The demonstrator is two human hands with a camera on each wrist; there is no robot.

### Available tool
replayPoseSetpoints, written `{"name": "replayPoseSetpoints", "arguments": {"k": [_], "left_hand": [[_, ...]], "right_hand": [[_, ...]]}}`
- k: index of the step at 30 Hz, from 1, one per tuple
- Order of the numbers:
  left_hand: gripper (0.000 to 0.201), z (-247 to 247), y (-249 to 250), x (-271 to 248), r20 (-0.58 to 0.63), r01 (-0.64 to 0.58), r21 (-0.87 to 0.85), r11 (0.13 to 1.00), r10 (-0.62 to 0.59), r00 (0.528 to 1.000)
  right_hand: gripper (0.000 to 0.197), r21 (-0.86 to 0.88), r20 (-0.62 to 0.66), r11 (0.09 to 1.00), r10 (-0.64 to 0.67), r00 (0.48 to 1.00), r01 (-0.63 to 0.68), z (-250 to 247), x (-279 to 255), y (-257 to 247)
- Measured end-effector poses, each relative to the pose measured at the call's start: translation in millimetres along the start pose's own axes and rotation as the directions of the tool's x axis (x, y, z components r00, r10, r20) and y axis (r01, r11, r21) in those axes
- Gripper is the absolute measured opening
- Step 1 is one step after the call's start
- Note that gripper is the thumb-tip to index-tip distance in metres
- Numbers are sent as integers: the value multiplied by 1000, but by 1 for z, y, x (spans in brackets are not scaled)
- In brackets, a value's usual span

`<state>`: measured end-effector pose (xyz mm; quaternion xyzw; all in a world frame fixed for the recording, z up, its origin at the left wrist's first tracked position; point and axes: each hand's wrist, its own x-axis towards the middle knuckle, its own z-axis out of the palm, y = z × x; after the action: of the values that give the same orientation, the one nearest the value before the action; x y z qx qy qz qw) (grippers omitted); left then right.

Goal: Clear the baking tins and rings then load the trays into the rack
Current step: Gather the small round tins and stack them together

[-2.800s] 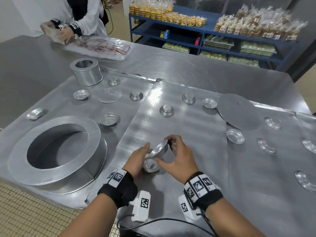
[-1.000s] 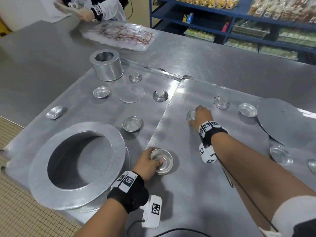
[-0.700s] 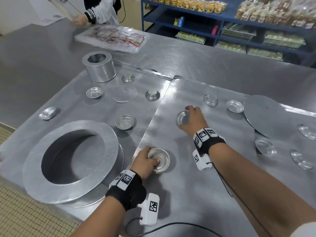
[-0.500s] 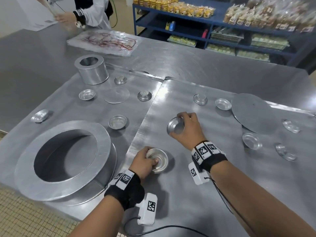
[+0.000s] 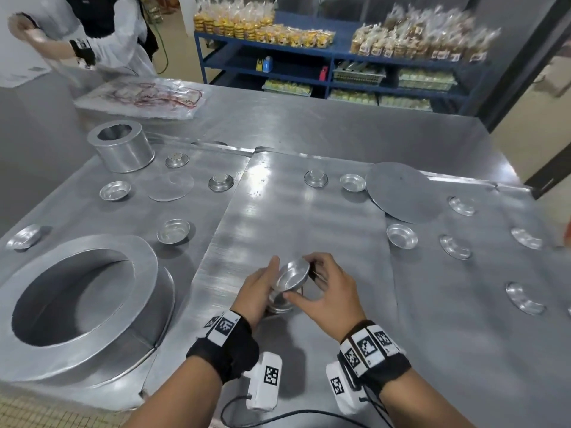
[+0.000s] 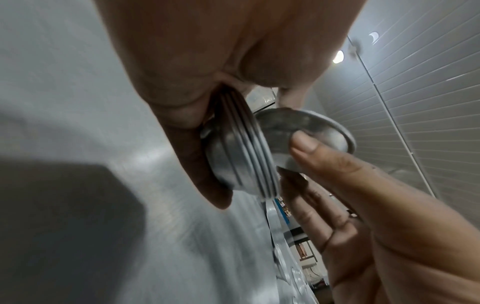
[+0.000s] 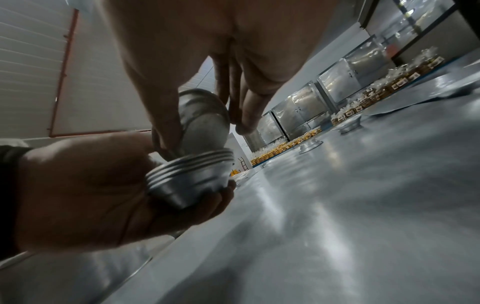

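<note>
Aluminium tart tins, nested in a short stack [image 5: 279, 301], sit cupped in the left hand [image 5: 255, 291] near the front of the middle tray [image 5: 296, 211]. Just above them, the right hand [image 5: 329, 291] pinches one more small tin [image 5: 293, 274] by its rim, tilted. Other tins lie scattered around; a large ring [image 5: 83, 304] stands at near left.

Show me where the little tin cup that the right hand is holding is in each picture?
Head view: the single tin cup sits low in the middle, tilted, pinched by the right hand.
Left wrist view: the cup is right of center, above the thumb.
Right wrist view: the cup is upper middle, between the fingers.
Shared landmark: the stack of tin cups gripped by the left hand.
</note>
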<state>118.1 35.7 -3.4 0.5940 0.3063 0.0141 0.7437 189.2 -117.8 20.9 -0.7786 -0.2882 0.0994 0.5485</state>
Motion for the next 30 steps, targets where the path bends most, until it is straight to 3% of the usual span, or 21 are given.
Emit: {"name": "replayPoseSetpoints", "arguments": {"k": [3,11,16,27,30], "left_hand": [[45,18,2,-4,-17,9,-24,1000,-9,1000],[46,50,-2,-8,56,-9,8,1000,9,998],[23,68,-9,-4,88,-18,65,998,12,996],[19,101,-27,8,96,-2,185,983,-16,995],[20,110,-25,13,80,-16,189,982,1,997]], "right_hand": [[64,40,3,999,37,999,-37,-7,-14,4],[70,111,40,984,134,990,-137,-37,-38,13],[70,123,103,976,165,981,-178,-60,-47,27],[62,99,329,938,284,901,-331,-124,-28,57],[50,25,294,935,331,897,-353,-142,-5,77]]}}
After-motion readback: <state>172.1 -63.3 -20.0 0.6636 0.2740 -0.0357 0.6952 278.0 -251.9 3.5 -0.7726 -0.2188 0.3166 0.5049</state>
